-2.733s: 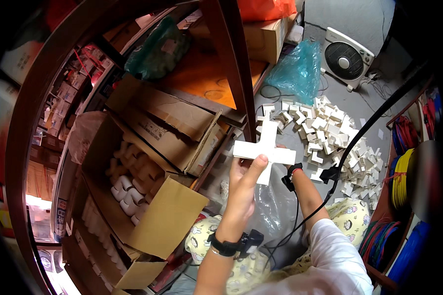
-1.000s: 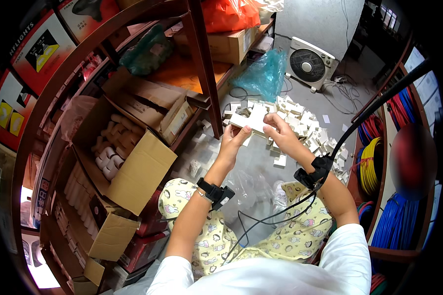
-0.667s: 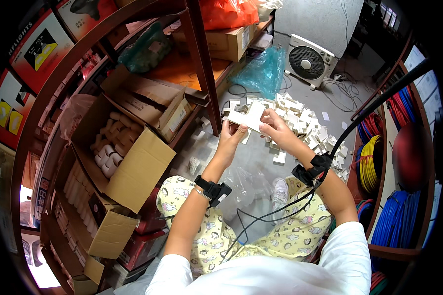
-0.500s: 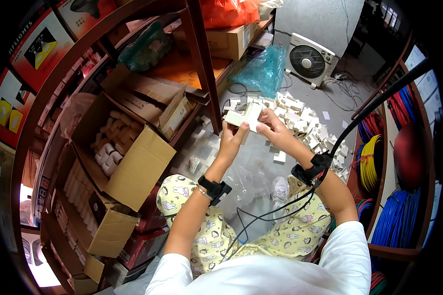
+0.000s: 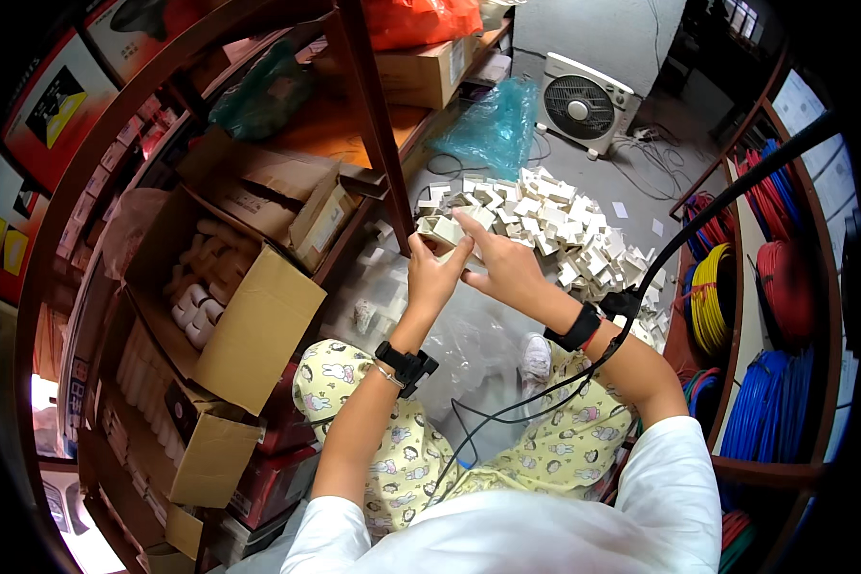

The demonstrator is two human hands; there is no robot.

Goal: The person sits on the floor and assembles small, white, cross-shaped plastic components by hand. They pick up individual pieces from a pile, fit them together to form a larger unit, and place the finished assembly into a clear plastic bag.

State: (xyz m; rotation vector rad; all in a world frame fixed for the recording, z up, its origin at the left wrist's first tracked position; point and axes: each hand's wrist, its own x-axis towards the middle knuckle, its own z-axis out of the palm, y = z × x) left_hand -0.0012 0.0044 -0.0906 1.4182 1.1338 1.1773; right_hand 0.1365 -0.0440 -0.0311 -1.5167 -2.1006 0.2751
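White card, half-folded into a small box (image 5: 442, 231), sat pinched between my left hand (image 5: 432, 277) and right hand (image 5: 503, 265), above the heap of finished boxes (image 5: 555, 230) on grey concrete floor (image 5: 641, 182).

White small box (image 5: 447, 230); white box pile (image 5: 564, 225); yellow rabbit-print trousers (image 5: 545, 450); blue plastic bag (image 5: 497, 124).

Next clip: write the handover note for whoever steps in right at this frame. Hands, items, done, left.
Left hand and right hand: both grip one small white folded cardboard box, part-formed, held above the floor.
Pile of finished small white boxes lies on the grey floor ahead.
Open brown carton of white rolls sits at left, untouched.
Done: many boxes folded.
Left: close this one, add it to the pile.
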